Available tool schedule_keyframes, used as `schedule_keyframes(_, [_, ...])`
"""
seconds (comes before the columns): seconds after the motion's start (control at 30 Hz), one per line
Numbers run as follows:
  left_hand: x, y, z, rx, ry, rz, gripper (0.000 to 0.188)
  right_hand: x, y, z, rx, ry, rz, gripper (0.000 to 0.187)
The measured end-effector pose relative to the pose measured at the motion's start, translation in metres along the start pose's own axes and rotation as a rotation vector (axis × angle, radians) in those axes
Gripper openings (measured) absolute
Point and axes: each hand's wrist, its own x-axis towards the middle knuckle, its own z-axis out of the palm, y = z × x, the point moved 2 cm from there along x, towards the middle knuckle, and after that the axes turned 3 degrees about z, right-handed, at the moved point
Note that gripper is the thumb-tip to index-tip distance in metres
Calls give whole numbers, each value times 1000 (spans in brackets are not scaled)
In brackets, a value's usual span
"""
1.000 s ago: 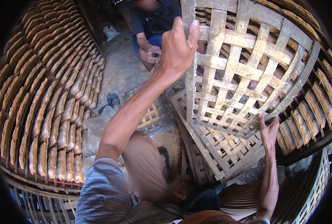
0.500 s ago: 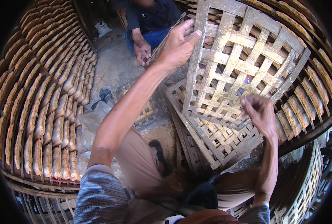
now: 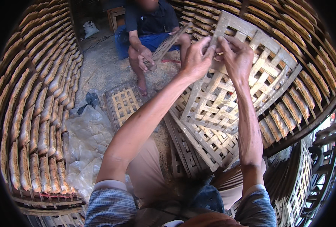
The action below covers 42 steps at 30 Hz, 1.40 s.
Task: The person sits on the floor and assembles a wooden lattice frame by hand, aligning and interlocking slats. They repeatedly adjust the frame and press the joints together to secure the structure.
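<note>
A square woven bamboo tray [image 3: 268, 66] stands tilted in front of me, its open lattice framed by flat wooden strips. My left hand [image 3: 199, 59] is closed around its left edge strip, near the upper part. Close beside it, my right hand [image 3: 237, 56] bends over the same edge with fingers drawn together in a pinch. What that pinch holds, if anything, is hidden. The tray's lower edge rests on a stack of similar trays [image 3: 209, 145] lying at an angle before my knees.
A person [image 3: 152, 22] sits opposite, holding another tray [image 3: 164, 47]. Racks of pale, brown-edged slabs rise at left [image 3: 43, 128] and right [image 3: 285, 113]. Crumpled plastic sheeting [image 3: 86, 136] and a woven tray [image 3: 125, 101] lie on the floor. More trays [image 3: 300, 185] stand at lower right.
My right hand has moved up and left, from the tray's lower right to its left edge beside my left hand. The tray has tilted and shifted slightly; my view has shifted too.
</note>
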Motion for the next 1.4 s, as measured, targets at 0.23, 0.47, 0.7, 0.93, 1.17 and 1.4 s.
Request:
schedule_keyframes(0.23, [10, -20, -8, 67, 150, 219, 26, -1, 1, 21, 232, 150, -36, 20])
schedule_keyframes(0.47, [18, -32, -3, 32, 129, 158, 24, -11, -1, 9, 272, 167, 16, 28])
schedule_keyframes(0.7, [11, -10, -9, -32, 6, 11, 44, 13, 5, 27, 190, 207, -119, 34])
schedule_keyframes(0.93, [5, -7, -18, 26, 25, 9, 52, 15, -5, 27, 356, 167, 77, 24])
schedule_keyframes(1.17, [-6, -2, -14, -124, 8, 32, 42, -24, 17, 16, -59, 114, -182, 43])
schedule_keyframes(1.4, [-1, -12, -15, -135, 15, 47, 34, -58, 25, 30, 177, 176, -33, 32])
